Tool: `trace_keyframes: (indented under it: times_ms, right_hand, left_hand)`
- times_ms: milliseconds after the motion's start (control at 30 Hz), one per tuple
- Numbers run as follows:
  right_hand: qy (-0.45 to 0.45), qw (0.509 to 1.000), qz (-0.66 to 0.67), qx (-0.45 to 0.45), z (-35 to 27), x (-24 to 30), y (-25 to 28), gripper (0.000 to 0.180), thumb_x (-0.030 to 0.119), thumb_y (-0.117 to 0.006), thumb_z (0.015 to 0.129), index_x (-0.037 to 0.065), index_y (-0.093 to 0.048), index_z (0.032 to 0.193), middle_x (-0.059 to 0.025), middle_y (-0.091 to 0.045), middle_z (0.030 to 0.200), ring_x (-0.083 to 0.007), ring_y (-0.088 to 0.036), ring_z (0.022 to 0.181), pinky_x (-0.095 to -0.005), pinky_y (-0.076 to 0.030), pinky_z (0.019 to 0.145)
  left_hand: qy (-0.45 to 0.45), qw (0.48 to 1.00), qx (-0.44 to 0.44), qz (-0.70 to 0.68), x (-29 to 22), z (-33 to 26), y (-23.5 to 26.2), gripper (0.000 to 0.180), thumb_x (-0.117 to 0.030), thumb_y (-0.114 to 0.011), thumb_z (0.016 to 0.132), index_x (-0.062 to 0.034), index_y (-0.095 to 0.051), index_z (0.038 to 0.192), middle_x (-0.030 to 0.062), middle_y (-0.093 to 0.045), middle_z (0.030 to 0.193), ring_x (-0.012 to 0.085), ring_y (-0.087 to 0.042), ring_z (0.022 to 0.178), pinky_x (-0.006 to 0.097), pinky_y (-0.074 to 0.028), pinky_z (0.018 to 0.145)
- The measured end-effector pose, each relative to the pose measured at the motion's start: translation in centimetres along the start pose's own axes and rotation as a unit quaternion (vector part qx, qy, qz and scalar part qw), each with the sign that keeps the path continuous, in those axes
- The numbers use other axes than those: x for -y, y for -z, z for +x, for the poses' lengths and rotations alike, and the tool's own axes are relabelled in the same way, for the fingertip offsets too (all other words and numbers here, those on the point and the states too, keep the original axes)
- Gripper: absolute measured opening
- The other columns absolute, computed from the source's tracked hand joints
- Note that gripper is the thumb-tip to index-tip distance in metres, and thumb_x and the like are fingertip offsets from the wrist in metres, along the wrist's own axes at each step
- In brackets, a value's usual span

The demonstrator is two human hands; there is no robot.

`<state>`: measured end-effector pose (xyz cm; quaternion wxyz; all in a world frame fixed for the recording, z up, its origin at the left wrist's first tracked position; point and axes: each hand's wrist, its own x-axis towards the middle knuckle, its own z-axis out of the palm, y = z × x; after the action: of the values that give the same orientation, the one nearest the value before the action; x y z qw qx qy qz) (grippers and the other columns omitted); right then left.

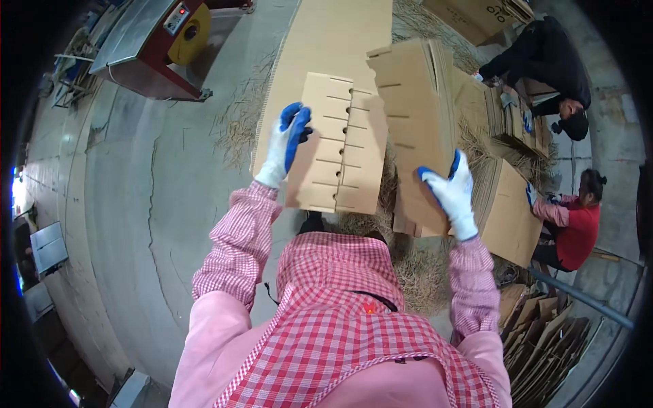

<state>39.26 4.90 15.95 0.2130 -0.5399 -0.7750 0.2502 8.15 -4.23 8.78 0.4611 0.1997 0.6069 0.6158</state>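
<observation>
I wear white gloves with blue fingers on both hands. My left hand (287,146), fingers apart and slightly bent, is at the left edge of a slotted cardboard sheet (323,146); nothing shows in its grasp. A row of small dark holes runs down a seam in that sheet, which lies over a larger long cardboard piece (340,34). To the right, my right hand (452,190) spreads thumb and fingers at the right edge of a stack of slotted cardboard sheets (415,129). Whether it presses on the stack I cannot tell.
Shredded cardboard scraps (425,279) litter the floor. A machine with a yellow reel (190,34) stands far left. On the right, a person in red (578,228) and a person in black (551,61) handle cardboard. Scrap cardboard (544,347) stands at lower right, near a metal bar (578,296).
</observation>
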Motion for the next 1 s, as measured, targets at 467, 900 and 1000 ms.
trace_keyframes:
  times_ms: [467, 900, 1000]
  right_hand:
    - [0.199, 0.923, -0.277, 0.176, 29.5, 7.1, -10.0, 0.076, 0.033, -0.072, 0.067, 0.000, -0.042, 0.128, -0.0212, -0.050, 0.125, -0.0324, -0.049, 0.116, -0.0362, -0.039, 0.098]
    - [0.270, 0.907, -0.298, 0.128, 32.0, 0.9, -20.2, 0.093, 0.043, -0.069, 0.067, 0.000, -0.027, 0.139, -0.0186, -0.043, 0.133, -0.0310, -0.044, 0.118, -0.0452, -0.035, 0.095]
    - [0.285, 0.910, -0.275, 0.124, 32.2, 0.9, -20.4, 0.094, 0.043, -0.069, 0.067, -0.001, -0.027, 0.138, -0.0192, -0.043, 0.132, -0.0309, -0.044, 0.118, -0.0450, -0.035, 0.095]
  left_hand:
    - [-0.118, 0.947, -0.129, 0.270, -1.1, 14.8, 6.6, 0.049, -0.036, -0.061, 0.085, 0.0014, -0.055, 0.116, 0.0150, -0.062, 0.109, 0.0222, -0.059, 0.102, 0.031, -0.044, 0.089]
    - [-0.144, 0.964, -0.163, 0.152, -0.5, 30.9, 4.2, 0.059, -0.051, -0.033, 0.094, -0.0067, -0.042, 0.133, 0.0099, -0.044, 0.135, 0.0288, -0.042, 0.122, 0.037, -0.033, 0.100]
    - [-0.146, 0.977, -0.144, 0.059, -1.0, 31.9, 2.8, 0.068, -0.059, -0.028, 0.092, -0.0071, -0.041, 0.134, 0.0114, -0.040, 0.138, 0.0254, -0.036, 0.126, 0.036, -0.028, 0.104]
